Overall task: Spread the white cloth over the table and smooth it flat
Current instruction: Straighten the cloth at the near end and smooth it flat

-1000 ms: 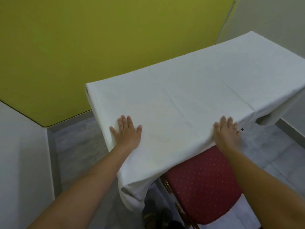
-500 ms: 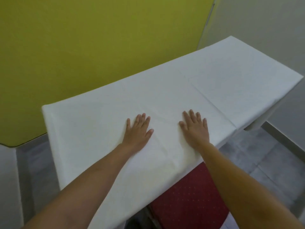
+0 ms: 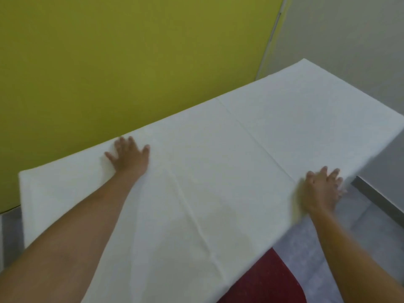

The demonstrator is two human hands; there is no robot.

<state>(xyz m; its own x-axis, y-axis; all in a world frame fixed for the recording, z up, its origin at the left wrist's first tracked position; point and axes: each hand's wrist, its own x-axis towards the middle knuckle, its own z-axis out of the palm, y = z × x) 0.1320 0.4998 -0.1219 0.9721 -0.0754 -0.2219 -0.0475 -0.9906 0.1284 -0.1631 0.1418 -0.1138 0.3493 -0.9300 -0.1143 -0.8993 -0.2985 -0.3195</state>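
1. The white woven cloth [image 3: 218, 171] lies over the whole top of the long table, whose own surface is hidden under it, and drapes past the near edge and the left end.
2. 2 fold creases cross the cloth: 1 runs from the far edge toward the right hand, another runs down the middle toward the near edge, where shallow wrinkles show.
3. The left hand [image 3: 129, 158] lies palm down on the cloth near the far edge, fingers spread, arm stretched across the fabric.
4. The right hand [image 3: 321, 189] rests at the near edge of the cloth, fingers splayed and blurred; I cannot tell whether it presses flat or curls over the edge.
5. The 2 hands are well apart.
6. A dark red upholstered chair seat [image 3: 269, 281] shows just under the near overhang.
7. A yellow-green wall [image 3: 131, 62] stands behind the table and meets a grey wall [image 3: 349, 29] on the right.
8. Grey floor [image 3: 360, 226] shows at right.
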